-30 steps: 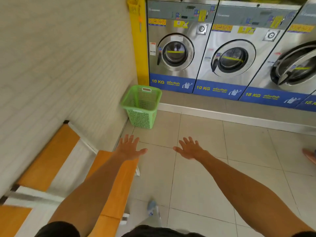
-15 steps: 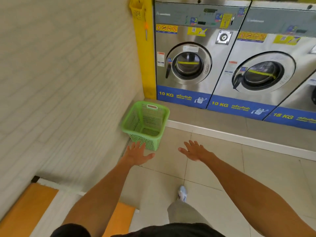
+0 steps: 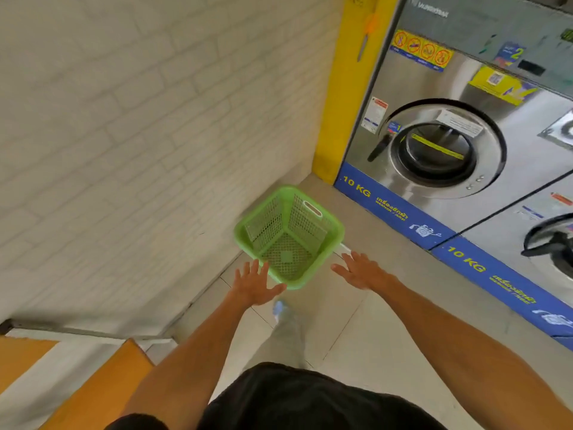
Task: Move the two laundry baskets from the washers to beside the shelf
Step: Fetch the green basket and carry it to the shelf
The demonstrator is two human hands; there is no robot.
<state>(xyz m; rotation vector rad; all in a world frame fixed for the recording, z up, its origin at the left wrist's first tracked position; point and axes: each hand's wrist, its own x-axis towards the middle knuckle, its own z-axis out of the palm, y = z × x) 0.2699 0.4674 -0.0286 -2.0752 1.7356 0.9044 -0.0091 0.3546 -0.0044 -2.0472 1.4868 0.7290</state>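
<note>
An empty green mesh laundry basket (image 3: 289,237) stands on the tiled floor in the corner, between the white brick wall and the leftmost washer. My left hand (image 3: 255,282) is spread open at its near left rim, thumb close to the rim. My right hand (image 3: 359,270) is open just off its near right corner, not touching it. Only one basket is in view.
Steel front-loading washers (image 3: 443,144) on a raised step line the right side, next to a yellow pillar (image 3: 344,97). An orange and white bench (image 3: 77,380) sits at the lower left by the wall. My foot (image 3: 280,308) is stepping just short of the basket.
I have walked closer to the corner and the view has tilted down. Both open hands have come from well short of the basket to either side of its near rim.
</note>
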